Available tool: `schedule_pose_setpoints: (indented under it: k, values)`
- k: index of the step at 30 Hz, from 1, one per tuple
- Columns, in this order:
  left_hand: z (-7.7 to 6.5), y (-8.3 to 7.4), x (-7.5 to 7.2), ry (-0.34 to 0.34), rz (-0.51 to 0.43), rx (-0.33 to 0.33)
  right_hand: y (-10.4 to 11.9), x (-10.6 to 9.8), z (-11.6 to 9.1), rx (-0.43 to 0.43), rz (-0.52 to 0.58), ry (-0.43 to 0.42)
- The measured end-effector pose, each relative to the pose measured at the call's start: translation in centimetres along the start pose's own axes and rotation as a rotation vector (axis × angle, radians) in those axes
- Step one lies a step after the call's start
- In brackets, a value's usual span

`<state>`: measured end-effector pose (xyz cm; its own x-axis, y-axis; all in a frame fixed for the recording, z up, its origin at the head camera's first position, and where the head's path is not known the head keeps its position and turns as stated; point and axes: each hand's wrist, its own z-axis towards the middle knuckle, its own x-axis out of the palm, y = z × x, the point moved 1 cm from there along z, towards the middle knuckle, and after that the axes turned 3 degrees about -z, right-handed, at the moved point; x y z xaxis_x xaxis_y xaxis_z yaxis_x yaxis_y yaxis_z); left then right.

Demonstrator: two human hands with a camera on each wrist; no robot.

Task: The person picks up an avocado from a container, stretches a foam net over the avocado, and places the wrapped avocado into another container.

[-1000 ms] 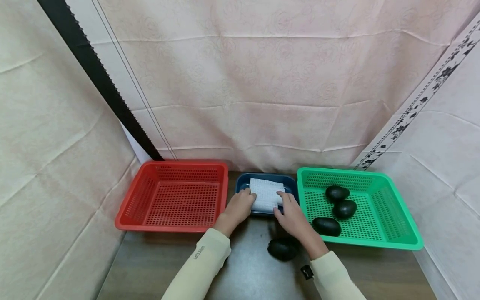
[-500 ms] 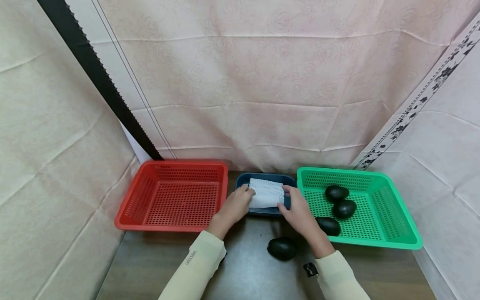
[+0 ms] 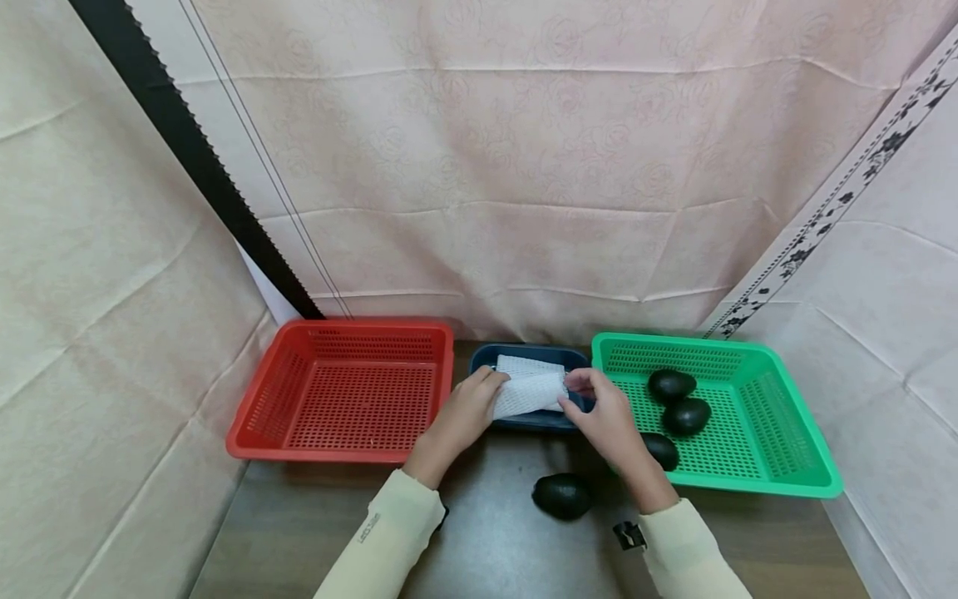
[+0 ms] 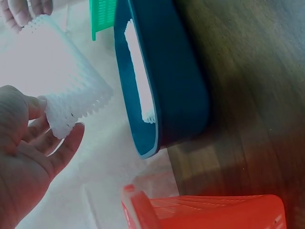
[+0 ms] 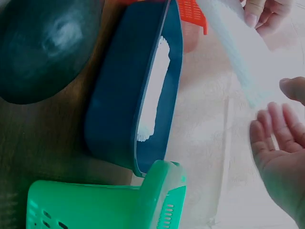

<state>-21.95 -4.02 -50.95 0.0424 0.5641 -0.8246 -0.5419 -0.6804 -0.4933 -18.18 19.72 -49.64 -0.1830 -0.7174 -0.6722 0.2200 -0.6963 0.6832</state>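
Note:
My left hand pinches the left edge of a white foam fruit net, held above the dark blue tray. More white foam netting lies in that tray. At the net's other end is my right hand; in the right wrist view its thumb and fingers are spread apart, by the net's edge. Whether the fingertips touch the net is hard to tell. A dark avocado lies on the table in front of the tray, between my forearms.
To the left stands a red perforated basket. On the right, a green basket holds three avocados, one partly hidden by my right wrist. A pale patterned cloth hangs behind the table.
The foam net has come up off the netting in the tray, lifted by my left hand. My right hand has drawn back slightly to the right. The avocado on the table has stayed put.

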Motion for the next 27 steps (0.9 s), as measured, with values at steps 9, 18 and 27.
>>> schedule_pose_setpoints:
  k: [9, 18, 27]
  values:
    - [-0.3, -1.0, -0.4, -0.062, -0.031, 0.047, 0.5, -0.4, 0.3, -0.143, 0.011, -0.046]
    - [-0.6, -1.7, -0.8, -0.111, -0.050, 0.097, 0.9, -1.2, 0.6, -0.280, -0.019, -0.084]
    - [-0.8, -2.3, -0.6, -0.127, -0.052, 0.103, 1.1, -1.6, 0.4, -0.295, -0.132, 0.026]
